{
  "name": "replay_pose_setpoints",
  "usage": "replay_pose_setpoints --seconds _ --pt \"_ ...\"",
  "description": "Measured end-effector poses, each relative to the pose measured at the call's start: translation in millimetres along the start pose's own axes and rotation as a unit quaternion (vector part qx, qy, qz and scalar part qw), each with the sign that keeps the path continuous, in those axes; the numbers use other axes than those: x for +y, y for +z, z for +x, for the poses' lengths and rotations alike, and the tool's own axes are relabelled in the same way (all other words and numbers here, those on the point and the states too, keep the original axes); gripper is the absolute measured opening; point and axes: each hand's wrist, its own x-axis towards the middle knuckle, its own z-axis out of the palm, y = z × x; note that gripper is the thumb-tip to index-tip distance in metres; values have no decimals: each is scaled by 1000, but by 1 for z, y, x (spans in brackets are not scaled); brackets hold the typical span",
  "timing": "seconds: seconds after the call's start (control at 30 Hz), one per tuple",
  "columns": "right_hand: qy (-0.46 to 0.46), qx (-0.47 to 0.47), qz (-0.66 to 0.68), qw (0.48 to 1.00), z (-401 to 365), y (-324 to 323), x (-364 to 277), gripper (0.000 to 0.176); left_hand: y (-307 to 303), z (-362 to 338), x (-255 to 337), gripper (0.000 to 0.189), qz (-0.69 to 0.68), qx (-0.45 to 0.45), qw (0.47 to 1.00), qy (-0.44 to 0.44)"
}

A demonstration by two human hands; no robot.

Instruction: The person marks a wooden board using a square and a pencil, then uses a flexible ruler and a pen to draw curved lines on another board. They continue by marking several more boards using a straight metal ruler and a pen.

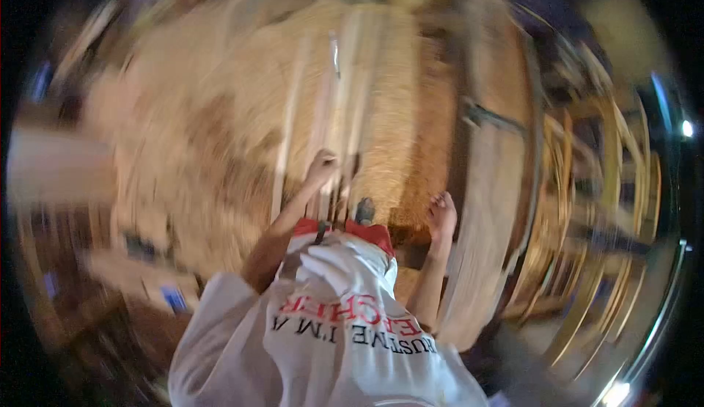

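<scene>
Over pale wooden boards (320, 103) that run away from me, my left hand (323, 166) hangs with its fingers curled in; nothing shows in it. My right hand (442, 216) is out to the right, beside a long squared timber (488, 180). Its fingers are half bent and apart, with nothing seen between them. Both hands are somewhat blurred. A dark shoe (364, 210) shows below the red shorts (374, 237). Farther up the boards lies a thin, shiny object (335, 55), too smeared to name.
Sawdust (392, 106) covers the ground around the boards. A dark metal piece (493, 116) crosses the long timber on the right. Wooden framing and stacked lengths of wood (572, 282) stand farther right. A pale flat block (62, 165) is at the left. Motion blurs much of the view.
</scene>
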Motion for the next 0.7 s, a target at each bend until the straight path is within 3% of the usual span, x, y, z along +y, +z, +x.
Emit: replay_pose_setpoints --seconds 0.03,0.07,0.1,0.17,0.2,0.23,0.27,0.3,0.33,0.37,0.4,0.43,0.47,0.5,0.53,0.57,0.6,0.63,0.67,0.7 --pt "31 35 -33 998 1 20 11 11 -19 -7 -39 18 27 20 999 -26" --pt "71 -12 -81 994 12 22 28 13 -42 -38 -5 21 62 62 995 -56" --pt "107 -66 -128 984 36 12 52 14 -55 -45 -48 14 -43 89 995 -33" --pt "152 -126 -187 962 51 20 87 16 -102 -65 -106 11 12 94 991 92" --pt "169 -98 -259 946 45 30 100 18 -125 -81 -146 11 7 113 990 82" --pt "179 -68 -331 924 40 39 111 21 -150 -97 -190 14 -185 30 979 73" --pt "187 -103 -460 862 54 35 124 23 -171 -104 -218 18 -371 -51 924 73" --pt "184 -136 -579 782 85 14 142 26 -188 -111 -221 18 -376 -32 922 81" --pt "-41 -284 -664 691 155 -80 176 26 -200 -126 -215 18 -273 116 955 -29" --pt "-312 -327 -709 541 209 -153 208 27 -213 -139 -220 17 -161 256 942 -142" --pt "-89 -242 -722 642 140 -51 197 29 -224 -143 -241 17 -168 269 938 -140" --pt "110 -100 -706 693 54 73 179 32 -233 -143 -274 17 -164 357 913 -111" --pt "132 -83 -725 671 39 92 196 32 -266 -140 -285 17 -155 442 880 -82" --pt "117 -118 -742 650 34 116 219 32 -296 -150 -295 17 -159 451 874 -88" --pt "106 -147 -755 630 38 136 245 32 -332 -163 -284 12 -327 447 807 -205" --pt "86 -188 -768 606 60 145 275 33 -369 -171 -276 26 -484 428 701 -302" --pt "67 -227 -775 586 78 164 304 33 -403 -186 -286 31 -518 430 685 -278" --pt "47 -263 -777 569 95 184 330 33 -419 -190 -322 31 -557 508 625 -203" --pt "23 -300 -774 557 113 208 357 34 -463 -204 -313 28 -538 510 630 -229" --pt "-3 -333 -769 546 133 233 383 34 -485 -210 -345 24 -528 558 605 -209"
